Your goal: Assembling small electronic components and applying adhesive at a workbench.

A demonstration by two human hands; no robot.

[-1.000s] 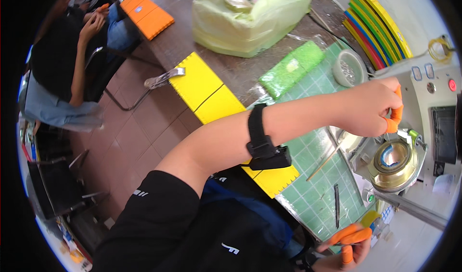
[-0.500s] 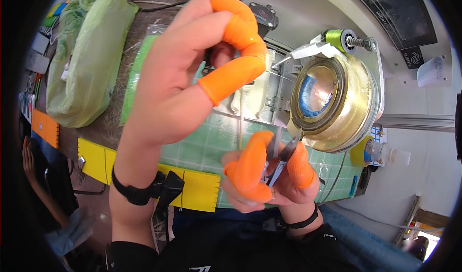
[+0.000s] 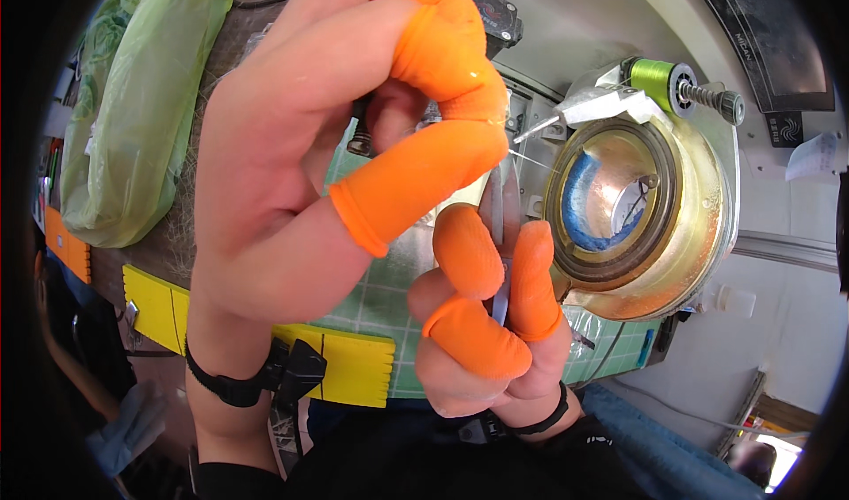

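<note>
My left hand (image 3: 354, 137), with orange finger cots, is closed in a pinch on a thin pale thread (image 3: 532, 160). The thread runs from the fingertips toward a brass-coloured ring-shaped winding head (image 3: 679, 235) on the right, which has a blue lining. My right hand (image 3: 482, 314), also in orange finger cots, grips a pair of thread snips (image 3: 501, 204). Their blades point up just below the left fingertips and lie nearly together; the grip is mostly hidden by the fingers. A metal arm tip (image 3: 538, 129) sticks out beside the thread.
A lime-green thread spool (image 3: 653, 80) with a spring knob sits above the ring. Beneath my hands lies a green gridded mat (image 3: 371, 301). Yellow strips (image 3: 349, 367) line the near table edge. A pale green plastic bag (image 3: 141, 111) stands at left; another person's arm shows beyond.
The snips have moved up toward my left fingertips and their blades have come closer together. The view has shifted, so my left hand looks larger and closer.
</note>
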